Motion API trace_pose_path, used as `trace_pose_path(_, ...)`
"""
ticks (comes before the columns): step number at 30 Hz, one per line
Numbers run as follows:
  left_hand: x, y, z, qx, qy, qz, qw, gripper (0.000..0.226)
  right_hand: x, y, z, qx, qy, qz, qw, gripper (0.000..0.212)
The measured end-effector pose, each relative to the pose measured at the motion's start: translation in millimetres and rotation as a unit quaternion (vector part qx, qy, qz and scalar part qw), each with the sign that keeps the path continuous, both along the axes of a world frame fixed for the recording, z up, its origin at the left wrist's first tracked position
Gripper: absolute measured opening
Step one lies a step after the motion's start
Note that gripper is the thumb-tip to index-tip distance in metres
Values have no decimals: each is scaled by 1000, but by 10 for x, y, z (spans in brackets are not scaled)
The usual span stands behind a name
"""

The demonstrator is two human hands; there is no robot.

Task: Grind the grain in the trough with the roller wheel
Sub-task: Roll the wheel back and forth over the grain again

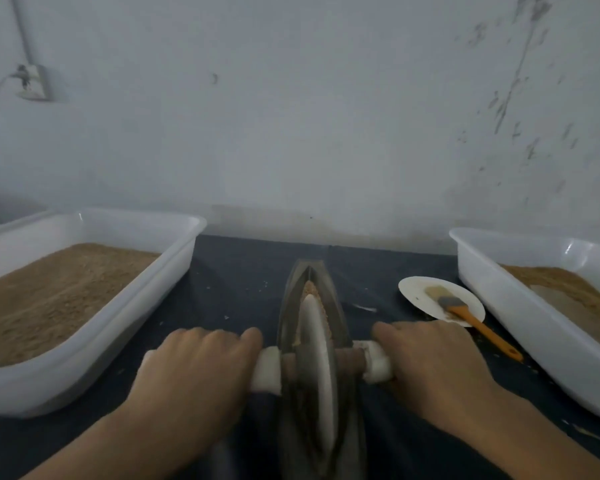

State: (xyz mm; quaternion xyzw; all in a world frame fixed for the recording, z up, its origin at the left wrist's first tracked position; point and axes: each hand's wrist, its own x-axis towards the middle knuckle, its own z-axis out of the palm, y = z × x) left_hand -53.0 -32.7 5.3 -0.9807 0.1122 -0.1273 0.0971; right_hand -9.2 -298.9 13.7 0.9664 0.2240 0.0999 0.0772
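We grip the axle on either side of the wheel, left hand and right hand curled round its padded ends, so our weight bears evenly. The wheel stands in the trough, grain heaped just beyond it.

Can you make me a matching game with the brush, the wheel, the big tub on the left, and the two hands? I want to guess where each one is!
Things:
1. brush
2. roller wheel
3. left tub
4. left hand and right hand

Places:
A. holding the white handles on each side of the wheel
B. lying on the small white plate
C. standing in the dark trough
D. full of brown grain, beside the wall

Pairs: 1-B, 2-C, 3-D, 4-A
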Motion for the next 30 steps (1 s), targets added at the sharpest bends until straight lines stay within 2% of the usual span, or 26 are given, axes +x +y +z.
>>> trace_pose_path(2,264,-64,-12,10,-29,18,999,41,268,42,-95,15,-18,-16,1000,25)
trace_pose_path(6,1004,-142,7,17,-78,25,996,14,937,130,-210,64,-33,-57,996,22)
trace_pose_path(9,1329,-207,117,33,-105,23,994,8,1200,165,-259,84,-46,-83,992,24)
trace_pose_path(14,1052,-171,92,44,-83,6,996,19,738,90,-227,79,-25,-61,995,20)
trace_pose_path(16,691,-101,23,21,-34,-9,999,23,363,-5,-179,41,-71,-2,997,26)
trace_pose_path(17,500,-59,-14,16,-23,-16,999,30,172,-41,-150,35,-106,33,993,38)
trace_pose_path(19,128,-23,14,36,-72,-67,995,54,-109,-96,-65,56,-138,77,986,61)
trace_pose_path(20,0,-6,47,51,-94,-87,990,64,-180,-112,-22,43,-126,71,988,64)
trace_pose_path(21,-65,-3,97,47,-112,-97,988,67,-203,-122,-20,21,-102,51,993,59)
trace_pose_path(23,3,-31,115,60,-98,-79,990,62,-122,-110,-73,-3,-24,-8,1000,41)
trace_pose_path(24,122,-57,59,70,-88,-65,992,57,-28,-90,-122,9,-19,-13,1000,36)
trace_pose_path(27,708,-94,-63,53,-92,-27,994,28,424,40,-261,28,-69,-30,997,28)
trace_pose_path(30,1225,-72,-75,12,-105,6,994,21,980,212,-251,16,-151,-43,988,29)
